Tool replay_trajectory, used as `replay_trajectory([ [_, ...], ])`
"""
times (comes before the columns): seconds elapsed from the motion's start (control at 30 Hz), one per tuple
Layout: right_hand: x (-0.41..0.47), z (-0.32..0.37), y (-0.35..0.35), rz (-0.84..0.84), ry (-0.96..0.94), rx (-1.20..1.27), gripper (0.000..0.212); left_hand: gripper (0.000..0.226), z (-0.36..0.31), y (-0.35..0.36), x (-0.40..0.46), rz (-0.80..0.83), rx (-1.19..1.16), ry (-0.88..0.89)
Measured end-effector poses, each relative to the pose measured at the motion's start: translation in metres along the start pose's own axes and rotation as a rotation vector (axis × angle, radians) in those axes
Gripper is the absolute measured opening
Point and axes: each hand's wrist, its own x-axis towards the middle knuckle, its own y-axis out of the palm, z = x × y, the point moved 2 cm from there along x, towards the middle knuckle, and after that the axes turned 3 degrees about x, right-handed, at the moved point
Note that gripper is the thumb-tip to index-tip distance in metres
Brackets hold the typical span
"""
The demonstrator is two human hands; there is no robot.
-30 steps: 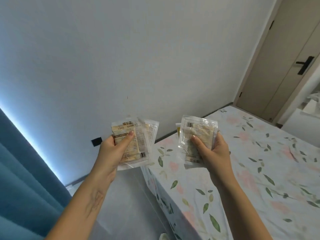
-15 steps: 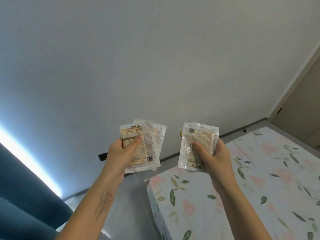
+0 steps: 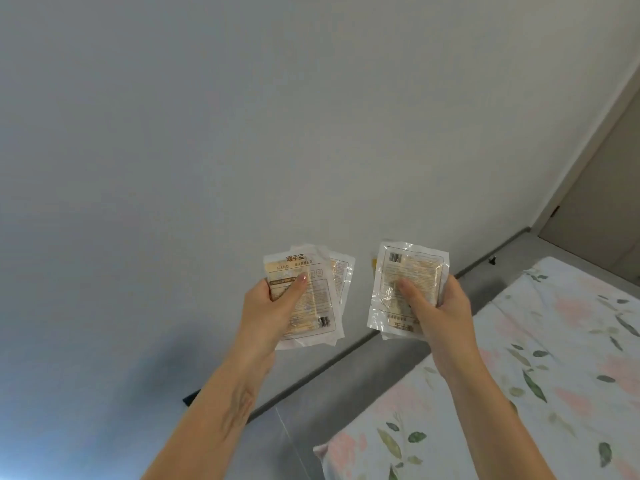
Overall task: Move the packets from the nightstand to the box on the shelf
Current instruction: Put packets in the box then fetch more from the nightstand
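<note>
Plain white wall (image 3: 242,133) is filling most of the view; white bedspread with a pink-and-green floral print (image 3: 519,375) is lying at 4 o'clock.

Left hand (image 3: 266,313), just left of centre, is gripping a fanned stack of clear plastic hand-warmer packets (image 3: 311,299), thumb pressing across the front. Right hand (image 3: 440,306), at 3 o'clock of it, is clamping a second clear packet stack (image 3: 405,285) likewise, fingers wrapping behind.

Nightstand, shelf and box are not showing.

Risk: slick film packets are fanning apart; rear ones could be sliding out mid-carry and dropping.
</note>
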Motion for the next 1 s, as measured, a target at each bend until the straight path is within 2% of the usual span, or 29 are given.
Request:
replay_trajectory([
  [0.23,0.068,-0.015,0.033,-0.207,-0.001,-0.017,0.029,0.019,-0.024,0.012,0.101,0.164,0.009,-0.032],
  [0.6,0.121,-0.022,0.014,-0.389,-0.017,-0.032,0.026,0.017,-0.028,0.076,0.193,0.353,0.022,-0.075],
  [0.83,0.184,-0.021,-0.016,-0.505,-0.045,-0.038,0.021,0.015,-0.026,0.153,0.248,0.477,0.049,-0.086],
  [1.0,0.261,-0.024,-0.065,-0.598,-0.048,-0.038,0.024,0.014,-0.028,0.246,0.309,0.559,0.058,-0.096],
])
